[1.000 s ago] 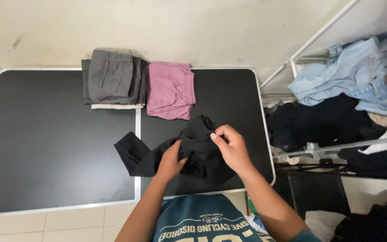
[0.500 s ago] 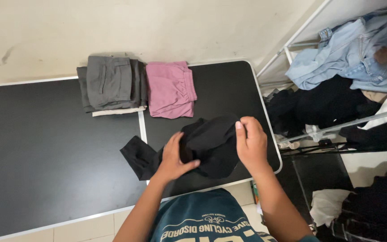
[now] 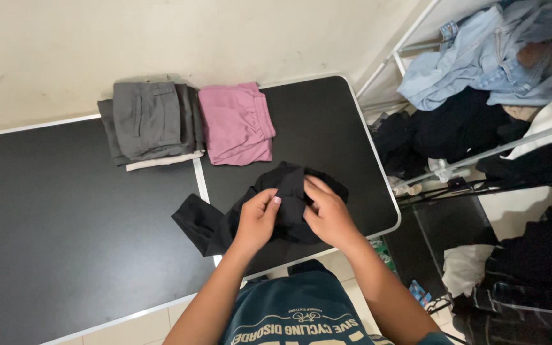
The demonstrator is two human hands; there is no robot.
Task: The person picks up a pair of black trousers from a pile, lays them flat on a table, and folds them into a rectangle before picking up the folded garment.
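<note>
Both hands have closed together since the earlier frame. Left hand and right hand each grip the black garment, bunched below the pink folded garment.

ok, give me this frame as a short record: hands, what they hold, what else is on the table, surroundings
left hand: fingers closed on the black garment
right hand: fingers also gripping the black garment, close beside the left
black garment: bunched up near the front edge of the table, one end trailing left across the centre seam
grey trousers: folded, at the far edge, on a pale folded piece
pink garment: folded, right beside the grey trousers
rack: white, right of the table, holding denim clothes and dark clothes
</note>
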